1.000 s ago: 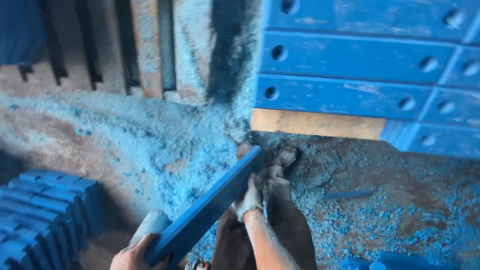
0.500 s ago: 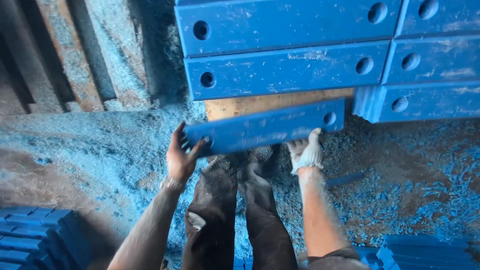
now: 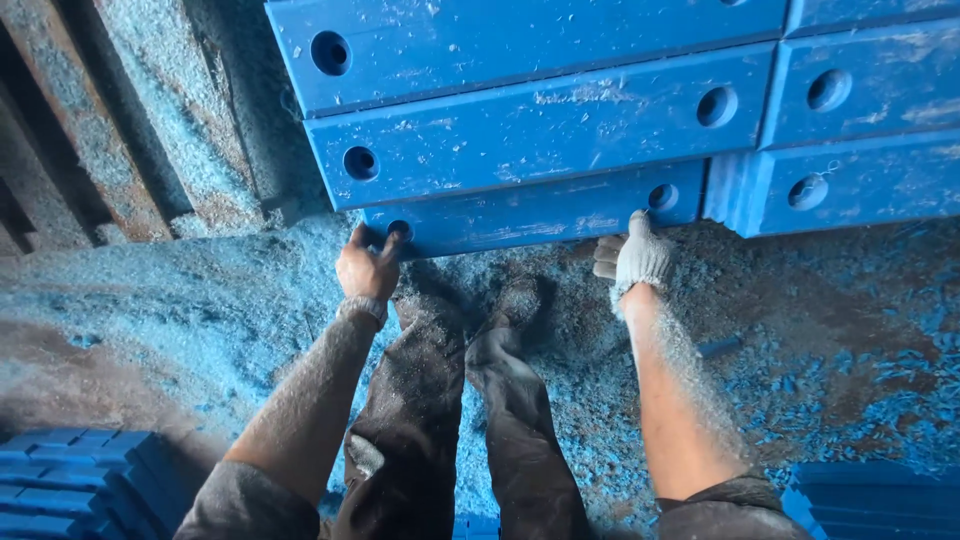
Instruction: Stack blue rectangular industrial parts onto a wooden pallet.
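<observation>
floor (image 3: 150,300): thick with blue shavings and dust | upper left: rusty, dust-coated beams (image 3: 130,130), dark gaps between | lower corners: stacked blue pieces (image 3: 70,470) | light: dim, even

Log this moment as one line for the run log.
left hand: bare, gripping end of blue bar | right hand: gloved, on bar's other end | bar: lowest in blue stack | floor: blue shavings

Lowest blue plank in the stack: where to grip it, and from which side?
Grip the lowest blue plank at its two short ends, coming from the front. It lies flat and long with planks stacked on top, so only the ends and front edge are free; the left hand and right hand sit there.
</observation>
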